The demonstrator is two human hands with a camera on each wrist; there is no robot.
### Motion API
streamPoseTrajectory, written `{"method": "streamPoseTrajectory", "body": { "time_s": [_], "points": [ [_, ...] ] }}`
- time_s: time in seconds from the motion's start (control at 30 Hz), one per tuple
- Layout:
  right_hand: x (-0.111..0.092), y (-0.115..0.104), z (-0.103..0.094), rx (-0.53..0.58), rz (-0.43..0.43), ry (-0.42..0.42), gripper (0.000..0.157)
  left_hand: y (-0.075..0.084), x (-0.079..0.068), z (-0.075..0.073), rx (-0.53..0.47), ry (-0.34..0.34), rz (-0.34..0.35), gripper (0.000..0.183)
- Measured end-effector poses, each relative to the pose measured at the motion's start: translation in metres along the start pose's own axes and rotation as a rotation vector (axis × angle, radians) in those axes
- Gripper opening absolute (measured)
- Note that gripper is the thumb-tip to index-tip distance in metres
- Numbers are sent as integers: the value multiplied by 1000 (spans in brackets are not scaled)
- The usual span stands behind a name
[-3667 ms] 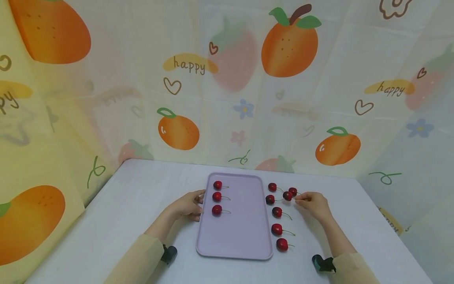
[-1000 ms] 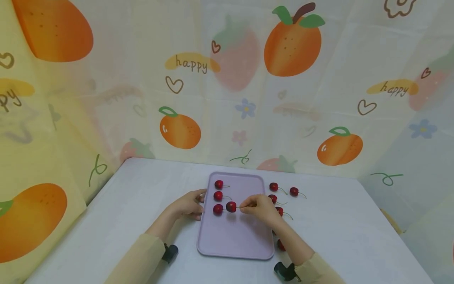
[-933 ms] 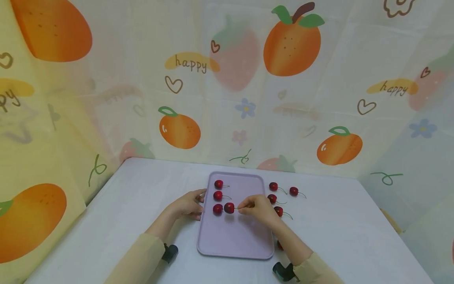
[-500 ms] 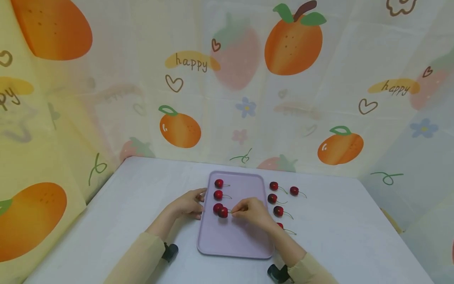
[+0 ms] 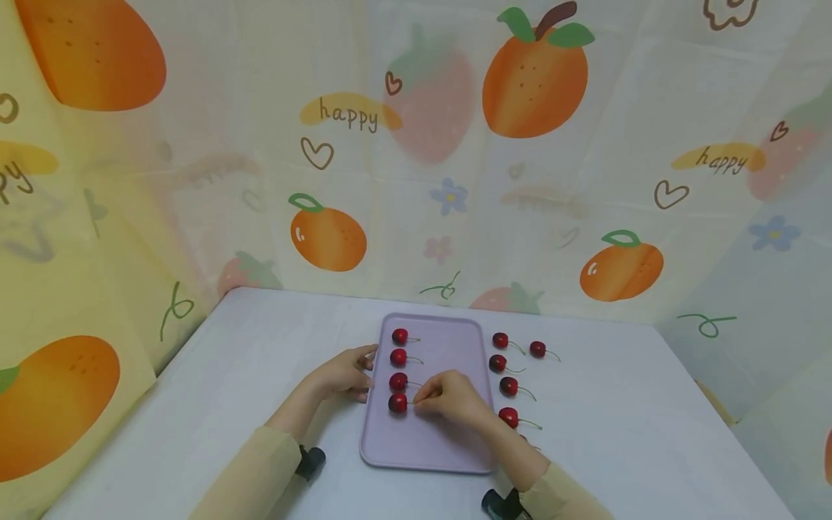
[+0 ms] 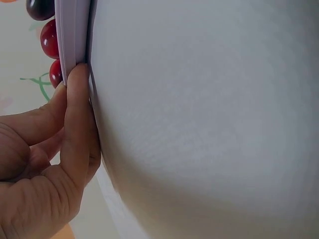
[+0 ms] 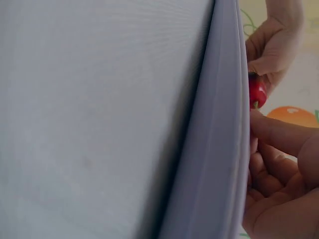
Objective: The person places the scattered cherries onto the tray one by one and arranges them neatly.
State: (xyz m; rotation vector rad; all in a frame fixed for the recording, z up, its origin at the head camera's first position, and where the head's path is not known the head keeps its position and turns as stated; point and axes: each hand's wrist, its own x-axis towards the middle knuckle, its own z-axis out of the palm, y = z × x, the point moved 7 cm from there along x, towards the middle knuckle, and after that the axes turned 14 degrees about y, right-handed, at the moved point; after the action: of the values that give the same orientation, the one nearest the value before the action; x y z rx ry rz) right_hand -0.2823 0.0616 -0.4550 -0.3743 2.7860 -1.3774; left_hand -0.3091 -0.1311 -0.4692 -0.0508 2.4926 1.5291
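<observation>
A lilac tray [image 5: 422, 448] lies on the white table. Down its left side runs a column of red cherries with green stems, such as the top cherry [image 5: 399, 336] and the third cherry [image 5: 399, 382]. Just below that one is the lowest cherry [image 5: 398, 404], whose stem my right hand [image 5: 453, 399] pinches between thumb and forefinger. At the tray's left rim is my left hand [image 5: 343, 374]; in the left wrist view its thumb and a finger [image 6: 77, 99] pinch the edge. The right wrist view shows a red cherry [image 7: 257, 92] beyond the tray wall, near the right fingertips.
Right of the tray lie several more cherries, including a back cherry [image 5: 500, 340] and an outlying cherry [image 5: 537, 349]. My right forearm partly covers the nearest of them. A fruit-printed cloth [image 5: 442, 238] hangs behind the table.
My right hand has carried a cherry by its stem from the group on the right onto the tray, then left and toward me, below the third cherry. My left hand stays at the rim.
</observation>
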Motion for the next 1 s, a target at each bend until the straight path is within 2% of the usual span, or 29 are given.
{"method": "streamPoseTrajectory", "body": {
  "time_s": [0.5, 1.0],
  "points": [
    [0, 1, 3, -22, -11, -2, 6, -4, 4, 0, 0, 18, -18, 78],
    [-1, 2, 4, -16, -16, -16, 5, -3, 3, 1, -4, 17, -18, 78]
  ]
}}
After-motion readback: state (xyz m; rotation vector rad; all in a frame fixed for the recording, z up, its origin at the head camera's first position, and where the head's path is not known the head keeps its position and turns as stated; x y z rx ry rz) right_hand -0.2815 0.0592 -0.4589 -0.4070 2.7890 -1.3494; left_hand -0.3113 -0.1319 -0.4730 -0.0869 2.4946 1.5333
